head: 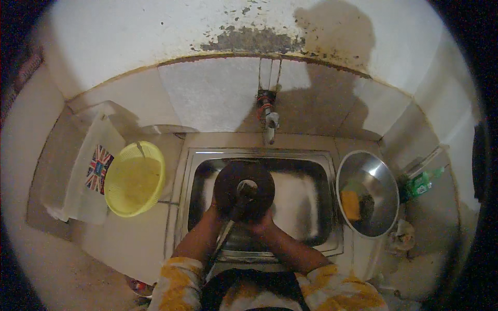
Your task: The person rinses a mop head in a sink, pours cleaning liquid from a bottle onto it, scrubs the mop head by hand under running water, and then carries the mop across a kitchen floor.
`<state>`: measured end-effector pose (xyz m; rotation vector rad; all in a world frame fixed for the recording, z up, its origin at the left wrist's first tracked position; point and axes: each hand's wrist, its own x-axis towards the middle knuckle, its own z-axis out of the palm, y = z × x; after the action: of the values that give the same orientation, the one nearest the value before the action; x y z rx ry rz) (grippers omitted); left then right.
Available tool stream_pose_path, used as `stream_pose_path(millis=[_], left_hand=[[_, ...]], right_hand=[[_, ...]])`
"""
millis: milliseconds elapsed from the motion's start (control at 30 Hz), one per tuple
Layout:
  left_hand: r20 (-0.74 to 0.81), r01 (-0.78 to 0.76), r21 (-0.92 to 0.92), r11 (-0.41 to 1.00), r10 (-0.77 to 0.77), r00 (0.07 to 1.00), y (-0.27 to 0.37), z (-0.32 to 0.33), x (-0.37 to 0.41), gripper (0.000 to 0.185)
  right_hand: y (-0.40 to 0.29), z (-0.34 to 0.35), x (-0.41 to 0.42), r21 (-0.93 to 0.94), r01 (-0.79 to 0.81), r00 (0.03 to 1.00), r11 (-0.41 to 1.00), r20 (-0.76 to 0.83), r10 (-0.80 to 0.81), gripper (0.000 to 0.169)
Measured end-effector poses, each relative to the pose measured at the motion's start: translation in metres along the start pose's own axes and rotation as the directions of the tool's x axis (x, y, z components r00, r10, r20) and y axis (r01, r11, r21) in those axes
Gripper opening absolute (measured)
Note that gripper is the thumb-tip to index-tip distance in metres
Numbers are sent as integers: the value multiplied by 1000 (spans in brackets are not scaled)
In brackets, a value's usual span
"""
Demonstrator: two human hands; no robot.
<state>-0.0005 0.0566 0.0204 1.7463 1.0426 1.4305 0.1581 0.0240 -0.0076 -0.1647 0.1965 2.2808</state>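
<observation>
Above the sink basin, a dark round pan or lid is held between my two hands. At its lower left edge is my left hand, partly hidden beneath it. My right hand supports the lower right edge, with some fingers out of sight. A pale round patch shows near the middle of the dark disc; I cannot tell whether it is a knob or a reflection. A narrow pale strip runs from the disc down between my forearms, perhaps a handle. The stainless steel sink lies below.
A wall tap juts out behind the sink. To the left stand a yellow plastic basket and a translucent plastic bin. On the right, a steel bowl holds an orange sponge; a green packet lies beyond.
</observation>
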Motion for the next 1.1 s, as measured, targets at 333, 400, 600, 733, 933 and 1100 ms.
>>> stream_pose_path(millis=[333, 400, 600, 733, 933, 1100], left_hand=[[302, 522, -842, 140, -679, 669, -35, -17, -14, 39], [91, 424, -790, 443, -600, 795, -39, -12, -29, 46], [301, 323, -946, -5, -376, 876, 3, -8, 1, 61], [288, 625, -672, 397, -638, 714, 13, -37, 14, 66], [223, 799, -182, 573, -767, 601, 48, -32, 59, 55], [298, 907, -245, 343, -863, 407, -4, -48, 55, 49]], right_hand=[[-51, 10, 10, -232, 177, 984, 956, 37, -173, 42], [-26, 53, 7, -393, 242, 932, 887, -160, -325, 40], [-40, 43, 14, -540, 369, 822, 757, -191, -537, 39], [-48, 37, 9, -349, 313, 921, 883, -114, -372, 52], [-39, 52, 3, -510, 190, 956, 839, -97, -276, 72], [-36, 40, 8, -439, 97, 967, 893, -170, -188, 68]])
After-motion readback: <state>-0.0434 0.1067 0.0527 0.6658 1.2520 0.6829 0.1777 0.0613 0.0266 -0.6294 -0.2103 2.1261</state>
